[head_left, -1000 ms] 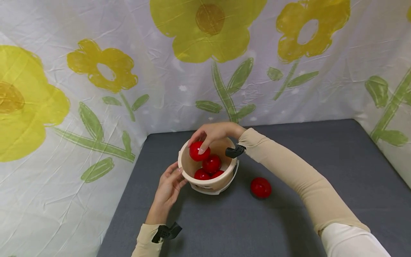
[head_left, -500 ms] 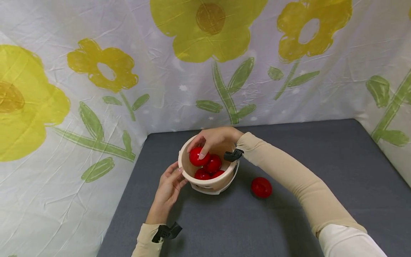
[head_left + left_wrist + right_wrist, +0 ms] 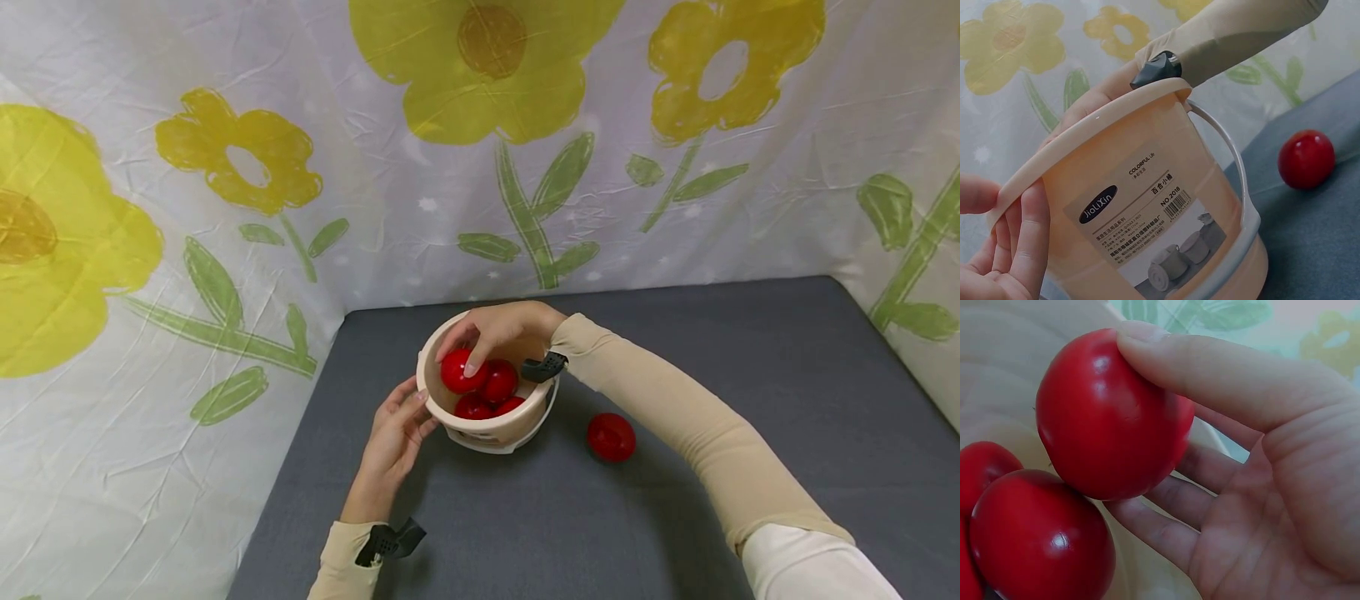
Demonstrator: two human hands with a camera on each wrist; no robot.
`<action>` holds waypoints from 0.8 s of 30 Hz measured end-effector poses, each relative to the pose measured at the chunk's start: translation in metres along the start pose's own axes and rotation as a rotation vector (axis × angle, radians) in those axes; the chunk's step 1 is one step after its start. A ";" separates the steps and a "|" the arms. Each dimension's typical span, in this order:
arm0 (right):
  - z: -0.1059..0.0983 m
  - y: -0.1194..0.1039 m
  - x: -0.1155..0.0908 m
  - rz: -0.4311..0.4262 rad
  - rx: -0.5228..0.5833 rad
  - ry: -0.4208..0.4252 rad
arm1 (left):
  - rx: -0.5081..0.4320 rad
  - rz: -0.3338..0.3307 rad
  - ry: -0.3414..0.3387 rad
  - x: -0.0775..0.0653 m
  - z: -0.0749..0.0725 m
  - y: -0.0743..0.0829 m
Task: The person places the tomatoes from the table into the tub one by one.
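Note:
My left hand (image 3: 393, 433) grips the rim of a cream plastic bucket (image 3: 517, 429) at its left side. In the left wrist view the thumb lies at the rim and the fingers (image 3: 1030, 237) lie against the outer wall. My right hand (image 3: 501, 325) reaches down inside the bucket and holds a glossy red round fruit (image 3: 1110, 419) between thumb and fingers. Several similar red fruits (image 3: 1044, 537) lie below it in the bucket, and the held one overlaps the nearest in the right wrist view.
Another red fruit (image 3: 611, 437) sits on the dark grey tabletop (image 3: 525, 525), right of the bucket. The bucket's pale handle (image 3: 1235, 156) hangs down along its side. A white curtain (image 3: 390, 167) with yellow flowers stands behind and at the sides.
My right hand has lowered the held red fruit deeper into the bucket, toward the other fruits. The left hand stays at the rim.

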State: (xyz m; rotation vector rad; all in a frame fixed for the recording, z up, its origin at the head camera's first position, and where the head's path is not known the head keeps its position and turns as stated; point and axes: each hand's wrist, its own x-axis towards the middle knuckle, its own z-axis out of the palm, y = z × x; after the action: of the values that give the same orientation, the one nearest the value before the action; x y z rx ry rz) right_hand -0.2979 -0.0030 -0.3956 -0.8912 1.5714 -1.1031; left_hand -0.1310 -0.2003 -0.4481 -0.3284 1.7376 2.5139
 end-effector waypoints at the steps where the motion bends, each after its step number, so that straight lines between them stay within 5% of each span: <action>1: 0.000 0.000 0.000 -0.006 -0.003 -0.001 | -0.001 -0.001 0.001 0.000 0.000 0.000; 8: 0.004 -0.005 -0.009 -0.055 0.126 0.015 | -0.014 0.004 -0.010 0.000 0.001 0.001; 19: 0.001 -0.001 -0.007 -0.110 0.109 0.033 | 0.005 0.013 -0.012 0.000 0.000 0.000; 24: -0.006 -0.009 -0.008 -0.166 -0.076 0.024 | -0.004 0.000 -0.011 0.000 0.000 0.000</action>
State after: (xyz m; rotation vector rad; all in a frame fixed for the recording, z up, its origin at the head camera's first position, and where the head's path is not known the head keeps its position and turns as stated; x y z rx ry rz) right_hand -0.3018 0.0034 -0.3842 -1.0791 1.5893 -1.1805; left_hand -0.1315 -0.2004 -0.4479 -0.3146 1.7292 2.5147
